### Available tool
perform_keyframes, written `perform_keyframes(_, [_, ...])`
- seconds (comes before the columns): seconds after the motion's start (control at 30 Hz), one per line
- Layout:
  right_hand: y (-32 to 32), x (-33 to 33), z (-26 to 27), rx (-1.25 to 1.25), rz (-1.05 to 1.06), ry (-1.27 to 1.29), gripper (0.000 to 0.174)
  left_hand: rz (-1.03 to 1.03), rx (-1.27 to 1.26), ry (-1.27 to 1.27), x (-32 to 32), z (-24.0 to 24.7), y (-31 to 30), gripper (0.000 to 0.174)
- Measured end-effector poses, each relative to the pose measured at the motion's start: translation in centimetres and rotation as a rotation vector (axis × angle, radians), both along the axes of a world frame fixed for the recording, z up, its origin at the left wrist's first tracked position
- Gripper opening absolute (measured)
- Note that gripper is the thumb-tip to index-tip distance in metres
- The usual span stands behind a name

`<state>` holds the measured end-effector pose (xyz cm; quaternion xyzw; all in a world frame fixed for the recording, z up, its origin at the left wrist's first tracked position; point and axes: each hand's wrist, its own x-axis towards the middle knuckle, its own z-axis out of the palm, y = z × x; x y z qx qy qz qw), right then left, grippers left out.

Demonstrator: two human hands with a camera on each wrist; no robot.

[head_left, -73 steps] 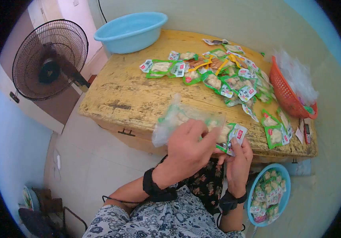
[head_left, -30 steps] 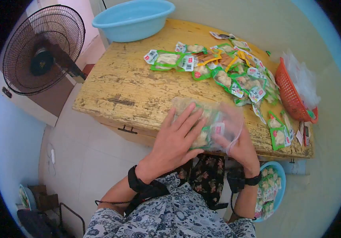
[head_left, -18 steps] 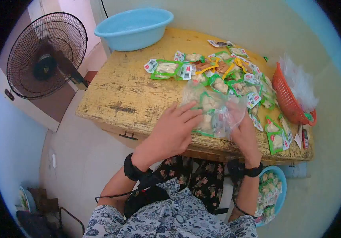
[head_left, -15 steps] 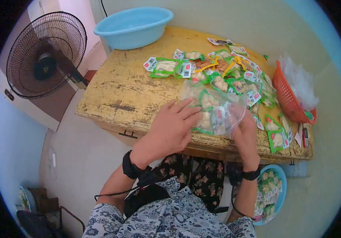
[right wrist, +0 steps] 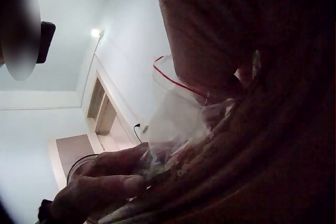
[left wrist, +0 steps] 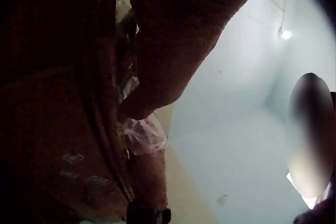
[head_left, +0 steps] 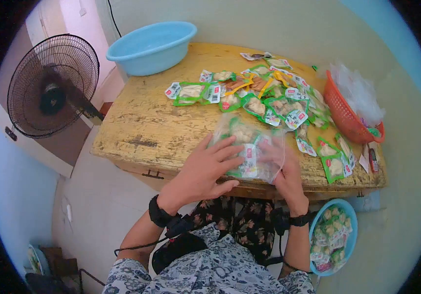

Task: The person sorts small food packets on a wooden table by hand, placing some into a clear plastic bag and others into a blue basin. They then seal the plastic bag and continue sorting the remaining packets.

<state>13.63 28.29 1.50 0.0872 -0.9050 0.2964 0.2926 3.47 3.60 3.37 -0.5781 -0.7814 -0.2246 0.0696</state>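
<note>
I saw green-and-white packets [head_left: 269, 105], a clear bag [head_left: 242, 132], a worn yellow counter [head_left: 147, 122], a light-blue basin [head_left: 149, 46], an orange basket [head_left: 340, 110] and a floral-patterned blouse [head_left: 220, 274].

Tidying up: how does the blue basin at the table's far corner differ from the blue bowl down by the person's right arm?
The basin is larger and shows no contents; the bowl is smaller and full of packets. Both are round and light blue.

Worn yellow table [head_left: 147, 122], black fan [head_left: 53, 85] beside it, pale tiled floor [head_left: 107, 206], light wall [head_left: 249, 19]
</note>
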Motion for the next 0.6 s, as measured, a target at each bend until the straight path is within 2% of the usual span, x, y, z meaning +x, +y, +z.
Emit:
perform_keyframes(0.13, [0.0, -0.1, -0.5, -0.079, -0.024, 0.046, 0.022, 0.006, -0.056, 0.031, -0.2, 0.6, 0.1, 0.057])
perform_keyframes(0.23, [0.1, 1.2, -0.2, -0.146, -0.229, 0.099, 0.023, 0.059, -0.041, 0.031, -0.7, 0.7, 0.3, 0.056])
perform_keyframes(0.33, [1.8, 2.4, 1.8, -0.229, -0.293, 0.199, 0.023, 0.089, 0.017, 0.009, -0.4, 0.0, 0.1, 0.056])
perform_keyframes(0.43, [3.1, 2.4, 4.5, -0.297, -0.448, 0.106, 0.021, 0.127, 0.003, 0.051, 0.4, 0.1, 0.1, 0.055])
perform_keyframes(0.53, [5.0, 0.4, 5.7, -0.111, -0.487, 0.204, 0.017, 0.185, -0.003, 0.055, 1.1, 0.2, 0.2, 0.053])
perform_keyframes(0.6, [6.1, -1.5, 5.9, 0.058, -0.547, 0.149, 0.025, 0.227, -0.015, 0.047, 1.6, 0.5, 0.0, 0.052])
